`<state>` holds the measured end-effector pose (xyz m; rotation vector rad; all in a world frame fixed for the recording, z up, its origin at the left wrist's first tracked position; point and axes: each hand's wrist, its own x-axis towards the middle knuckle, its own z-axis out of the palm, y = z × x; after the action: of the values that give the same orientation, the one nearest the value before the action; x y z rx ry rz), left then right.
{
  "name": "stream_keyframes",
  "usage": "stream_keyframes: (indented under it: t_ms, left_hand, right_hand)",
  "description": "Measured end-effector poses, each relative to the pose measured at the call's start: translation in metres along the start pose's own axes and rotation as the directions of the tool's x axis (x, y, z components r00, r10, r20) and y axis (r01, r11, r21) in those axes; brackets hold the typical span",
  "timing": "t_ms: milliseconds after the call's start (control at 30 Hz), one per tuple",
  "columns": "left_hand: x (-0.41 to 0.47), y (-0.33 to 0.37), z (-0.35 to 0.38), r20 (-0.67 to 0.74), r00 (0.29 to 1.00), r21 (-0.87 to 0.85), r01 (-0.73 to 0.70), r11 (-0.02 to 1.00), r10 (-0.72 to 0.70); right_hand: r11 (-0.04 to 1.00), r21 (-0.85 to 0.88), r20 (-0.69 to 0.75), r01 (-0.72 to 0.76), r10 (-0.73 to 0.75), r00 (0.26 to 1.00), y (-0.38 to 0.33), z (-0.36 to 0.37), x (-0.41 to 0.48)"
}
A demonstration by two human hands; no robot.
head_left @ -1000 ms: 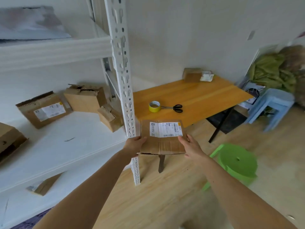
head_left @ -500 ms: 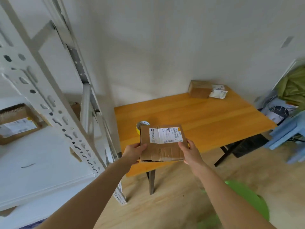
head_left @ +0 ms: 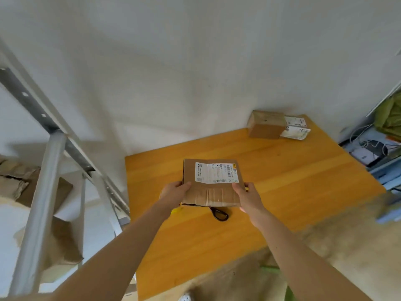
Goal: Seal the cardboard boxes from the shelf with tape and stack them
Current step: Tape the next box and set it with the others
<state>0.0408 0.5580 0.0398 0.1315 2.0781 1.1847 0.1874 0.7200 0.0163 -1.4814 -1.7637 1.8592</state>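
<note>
Fingers (head_left: 187,186) of the left hand (head_left: 173,193) and right hand (head_left: 247,197) pinch the side edges of a flat cardboard box (head_left: 208,192), thumbs on top, holding it in the air above the orange worktop (head_left: 293,192). To the left stands a metal shelf (head_left: 43,192) carrying more cardboard. A second box (head_left: 265,124) sits at the worktop's far corner, against the wall. Black scissors (head_left: 220,215) show partly from under the held box.

White wall (head_left: 195,61), orange wood table (head_left: 303,181), tan floor (head_left: 347,246) btm R.
</note>
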Motion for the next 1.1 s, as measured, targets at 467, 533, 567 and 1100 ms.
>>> stream_keyframes:
  t_ms: [467,533,567,1100]
  left_hand:
    - [0.095,0.042,0.063,-0.111,0.969,-0.153,0.205,0.967,-0.223]
    - [0.1,0.043,0.069,-0.13,0.962,-0.174,0.216,0.961,-0.24]
    - [0.102,0.042,0.072,-0.139,0.958,-0.185,0.224,0.957,-0.252]
    - [0.107,0.014,0.092,-0.181,0.899,-0.236,0.354,0.905,-0.399]
  right_hand:
    - [0.986,-0.156,0.156,-0.051,0.076,0.985,-0.047,-0.016,0.148]
    - [0.985,-0.156,0.194,-0.072,0.102,0.976,-0.046,-0.014,0.16]
    - [0.985,-0.156,0.212,-0.074,0.106,0.971,-0.045,-0.014,0.164]
    - [0.982,-0.182,0.363,0.042,0.027,0.932,-0.042,-0.003,0.199]
